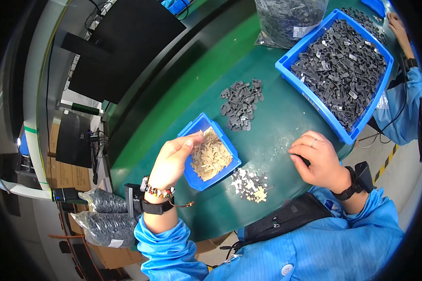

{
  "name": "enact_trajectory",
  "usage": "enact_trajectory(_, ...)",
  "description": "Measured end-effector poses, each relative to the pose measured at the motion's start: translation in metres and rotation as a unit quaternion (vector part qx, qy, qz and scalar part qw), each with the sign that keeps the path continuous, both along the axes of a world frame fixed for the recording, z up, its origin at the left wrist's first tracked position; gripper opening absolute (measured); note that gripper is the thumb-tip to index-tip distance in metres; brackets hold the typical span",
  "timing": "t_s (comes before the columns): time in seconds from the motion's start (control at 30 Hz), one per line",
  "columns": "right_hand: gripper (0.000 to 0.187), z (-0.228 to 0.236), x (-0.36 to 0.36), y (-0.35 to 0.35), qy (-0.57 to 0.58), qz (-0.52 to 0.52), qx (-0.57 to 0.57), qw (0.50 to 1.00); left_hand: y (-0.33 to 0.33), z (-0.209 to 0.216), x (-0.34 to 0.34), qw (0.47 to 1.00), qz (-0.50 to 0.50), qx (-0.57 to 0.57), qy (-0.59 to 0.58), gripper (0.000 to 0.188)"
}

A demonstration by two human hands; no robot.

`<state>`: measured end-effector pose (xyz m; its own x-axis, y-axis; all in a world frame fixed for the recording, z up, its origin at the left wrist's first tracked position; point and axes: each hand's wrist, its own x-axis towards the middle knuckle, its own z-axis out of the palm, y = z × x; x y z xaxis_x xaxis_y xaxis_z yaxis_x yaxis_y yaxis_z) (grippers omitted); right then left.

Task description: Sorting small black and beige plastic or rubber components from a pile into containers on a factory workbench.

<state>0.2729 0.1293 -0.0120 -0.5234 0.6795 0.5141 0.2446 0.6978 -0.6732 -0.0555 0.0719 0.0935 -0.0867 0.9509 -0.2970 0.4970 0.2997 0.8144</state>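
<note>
My left hand [172, 157] is over the near left rim of a small blue bin [201, 185], thumb and forefinger pinched together. Whatever is between those fingertips, if anything, is too small to make out. Thin beige strips [213, 157] fill the bin. To the right, above the green tabletop, my right hand [318, 159] has its fingers curled round a small dark grey plastic piece [305, 160], only partly visible. Between my hands, close to the bin, lies a loose pile of small white and pale yellow pieces [250, 185]. Beyond it sits a heap of dark grey plastic pieces [242, 104].
A large blue crate [315, 108] full of dark grey pieces stands at the far right, beside a clear bag [290, 21] of similar pieces. Another person's hand [398, 29] is past the crate. Bagged dark parts [109, 228] and a black monitor [122, 49] are at the left.
</note>
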Motion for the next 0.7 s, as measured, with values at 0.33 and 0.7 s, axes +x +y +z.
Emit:
enact_trajectory(0.33, 0.013, 0.001, 0.001, 0.001, 0.002, 0.002, 0.003, 1.000, -0.005, -0.004, 0.015, 0.994, 0.009, 0.053, 0.091, 0.056)
enact_trajectory(0.7, 0.013, 0.001, 0.000, 0.000, 0.001, 0.004, 0.000, 1.000, -0.008, 0.005, 0.026, 0.972, -0.045, 0.091, 0.213, 0.051)
